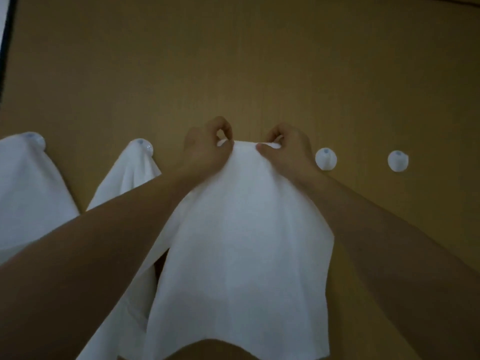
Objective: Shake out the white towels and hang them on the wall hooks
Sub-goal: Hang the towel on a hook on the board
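Three white towels show against the tan wall (233,61), and four round white wall hooks can be counted, with a fifth probably hidden under the cloth between the hands, though the view does not show it.

The middle towel (241,242) is the one being handled. Its top edge is bunched between the two hands and pressed close to the wall, and the rest of the cloth hangs down from there towards the bottom edge of the view, spreading wider as it falls. The left hand (205,149) pinches the top edge at its left end, thumb and curled fingers closed on the fabric. The right hand (288,149) pinches the same edge at its right end, thumb on the near side of the cloth and fingers curled behind it. Both forearms reach up from the lower corners, one on either side of the hanging cloth.

To the left, a second towel (130,178) drapes from a hook (144,146) whose knob pokes out at its peak; the left forearm crosses in front of its lower part. At the left edge of the wall, a third towel (28,193) hangs from another hook (35,139) in the same way.

To the right of the right hand, two bare hooks sit in the same row: the nearer hook (326,159) just beside the wrist, the farther hook (398,161) well apart from it.
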